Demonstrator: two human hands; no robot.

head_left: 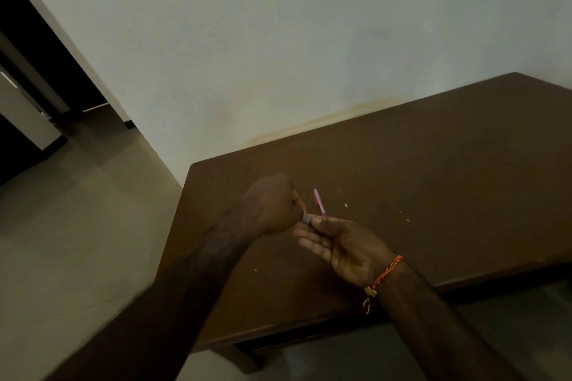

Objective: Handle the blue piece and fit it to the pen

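Note:
Both my hands meet above the near-left part of a brown wooden table [433, 164]. My left hand [272, 207] is curled, and its thumb and fingers pinch a small grey piece [306, 219]. My right hand [340, 244] lies palm up with the fingers nearly straight. Its thumb and forefinger pinch a thin pink pencil-like stick [318, 199] that points up and away from me. The stick's lower end meets the grey piece between my two hands. An orange thread band [387, 272] circles my right wrist.
Several small pale flecks [345, 205] lie scattered on the table beyond my hands. A pale wall [278, 40] runs along the table's far edge. To the left is tiled floor [77, 226], with a dark doorway [24, 71] in the far-left corner.

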